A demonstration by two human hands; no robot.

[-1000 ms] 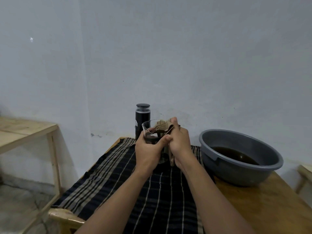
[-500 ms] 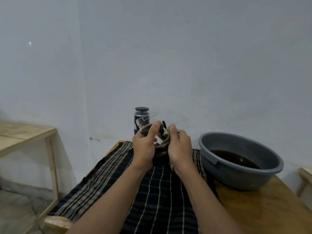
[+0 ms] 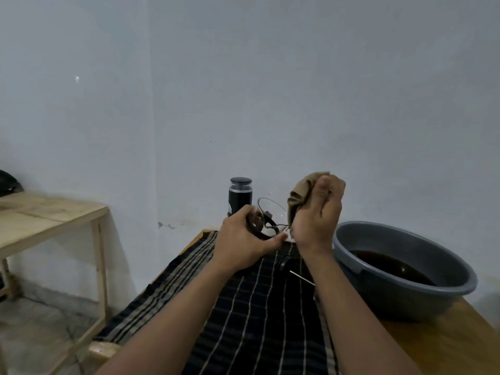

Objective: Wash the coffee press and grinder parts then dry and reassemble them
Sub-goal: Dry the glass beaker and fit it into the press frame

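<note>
While left hand (image 3: 240, 239) grips carafe (image 3: 266, 220)

Single head-worn wide-angle view, looking forward and slightly down — close over the hands (image 3: 284, 226), wall behind

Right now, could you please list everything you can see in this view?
glass press carafe: 1, clear with black frame, tilted in left hand
rag: 1, tan, bunched in right hand
grinder: 1, black, upright behind the hands
plunger rod: 1, metal with a dark knob, lying on the cloth
striped cloth: 1, dark with pale stripes, spread over the table
basin: 1, grey, right, holds dark liquid
wooden table: 1, under the basin
side table: 1, pale wood, left
left hand: 1
right hand: 1
</note>
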